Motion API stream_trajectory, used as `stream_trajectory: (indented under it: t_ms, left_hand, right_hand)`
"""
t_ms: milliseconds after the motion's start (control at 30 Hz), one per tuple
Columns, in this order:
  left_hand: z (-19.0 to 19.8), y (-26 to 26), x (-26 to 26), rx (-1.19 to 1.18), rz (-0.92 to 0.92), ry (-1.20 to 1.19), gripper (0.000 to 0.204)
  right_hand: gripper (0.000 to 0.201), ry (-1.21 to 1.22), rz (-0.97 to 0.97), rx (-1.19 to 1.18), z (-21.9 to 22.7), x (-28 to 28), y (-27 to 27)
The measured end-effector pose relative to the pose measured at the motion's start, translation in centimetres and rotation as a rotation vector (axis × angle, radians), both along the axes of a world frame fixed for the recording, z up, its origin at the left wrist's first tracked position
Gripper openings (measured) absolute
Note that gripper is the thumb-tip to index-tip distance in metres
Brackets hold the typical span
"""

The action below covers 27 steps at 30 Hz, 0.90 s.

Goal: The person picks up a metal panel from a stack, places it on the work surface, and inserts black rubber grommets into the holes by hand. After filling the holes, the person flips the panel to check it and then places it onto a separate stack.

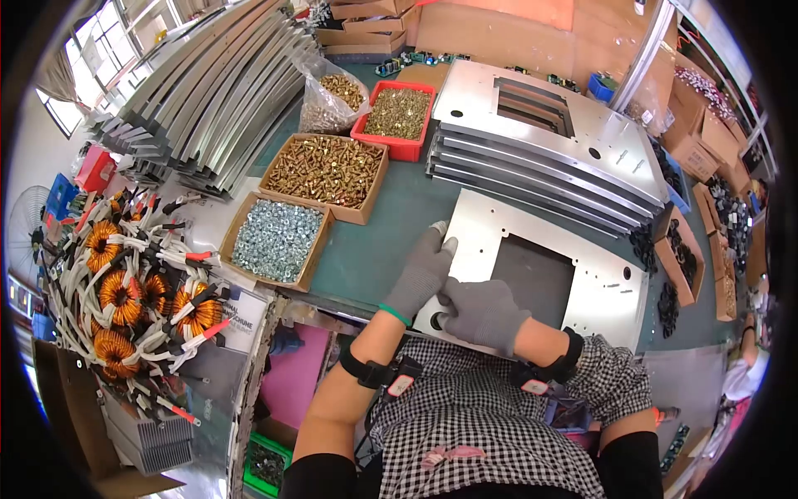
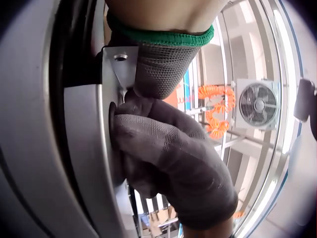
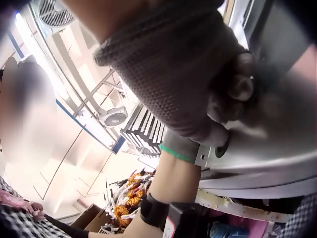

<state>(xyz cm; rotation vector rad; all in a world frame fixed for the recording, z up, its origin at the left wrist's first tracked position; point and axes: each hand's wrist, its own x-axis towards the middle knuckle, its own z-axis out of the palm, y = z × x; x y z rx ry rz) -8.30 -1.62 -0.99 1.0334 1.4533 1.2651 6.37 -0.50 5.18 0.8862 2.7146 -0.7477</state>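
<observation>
A flat metal panel (image 1: 611, 306) with a large rectangular cutout lies before me on the bench. My left hand (image 1: 421, 273), in a grey glove with a green cuff, holds the panel's left edge, its fingers pointing away from me. At the near left corner, a black rubber grommet (image 1: 438, 320) sits at a round hole. My gloved right hand (image 1: 485, 314) bends over that corner with curled fingers. In the right wrist view, a fingertip of it meets the grommet (image 3: 223, 148). The left wrist view shows gloved fingers (image 2: 143, 130) pinching at the grommet (image 2: 113, 118) beside a bent flange.
Similar panels (image 1: 540, 166) are stacked behind. To the left stand boxes of brass fasteners (image 1: 326, 172) and silver nuts (image 1: 277, 239), plus a red tray (image 1: 394, 122) of small brass parts. Wired copper coils (image 1: 120, 299) heap at far left, below upright metal sheets (image 1: 208, 91).
</observation>
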Motion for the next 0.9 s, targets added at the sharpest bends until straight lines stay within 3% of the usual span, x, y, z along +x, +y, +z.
stream_trajectory:
  t_ms: [67,100,200,300,400,433,500,533,633,700,767,833,867,900]
  left_hand:
    - [0.3,-0.4,0.8,0.036,0.006,0.223,0.048]
    - [-0.1,-0.8,1.0,0.107,0.001,0.015,0.045]
    - [0.7,-2.2,0.8,0.129,0.029,-0.22,0.044]
    - [0.5,-1.5,-0.4,0.114,0.029,-0.139,0.039]
    - [1.0,-0.2,-0.9,0.028,0.053,-0.104,0.033]
    - [-1.1,0.8,-1.2,0.171,0.106,0.247,0.034]
    - [0.1,1.4,-3.5,0.072,-0.016,0.618,0.036]
    - [2.9,0.5,-4.3,0.072,-0.068,0.775,0.035]
    - [11.8,-1.2,-10.0,0.248,0.178,0.706,0.038]
    - [15.9,-2.7,-15.3,0.512,0.595,0.746,0.032]
    - [20.3,-6.6,-21.1,0.592,0.875,0.312,0.023]
    - [21.9,-9.9,-27.1,0.765,1.132,0.17,0.028]
    - [21.7,-11.1,-30.1,0.789,1.204,0.047,0.031]
    - [20.6,-12.4,-33.9,0.748,1.195,-0.179,0.032]
  right_hand:
    - [0.033,0.113,-0.003,0.009,-0.1,1.6,-0.2]
    - [0.028,0.152,-0.024,0.019,0.5,2.7,-0.3]
    - [0.02,0.344,-0.052,0.131,4.7,5.8,0.2]
    - [0.013,0.373,-0.078,0.232,9.8,6.9,0.2]
    - [0.008,0.566,0.132,0.428,12.0,6.0,1.0]
    - [0.008,0.549,0.177,0.422,12.6,5.4,1.5]
    - [0.009,0.52,0.267,0.47,13.6,3.8,2.9]
    - [0.01,0.466,0.318,0.459,14.6,2.6,3.8]
    - [0.011,0.534,0.415,0.476,15.7,-2.0,7.8]
    - [0.011,0.513,0.44,0.422,17.9,-6.5,10.7]
    - [0.016,0.564,0.414,0.356,19.6,-11.5,13.9]
    - [0.022,0.607,0.261,0.126,20.8,-17.3,16.6]
    - [0.023,0.64,0.232,-0.051,21.0,-20.7,18.4]
    - [0.025,0.654,0.23,-0.076,21.3,-24.2,20.3]
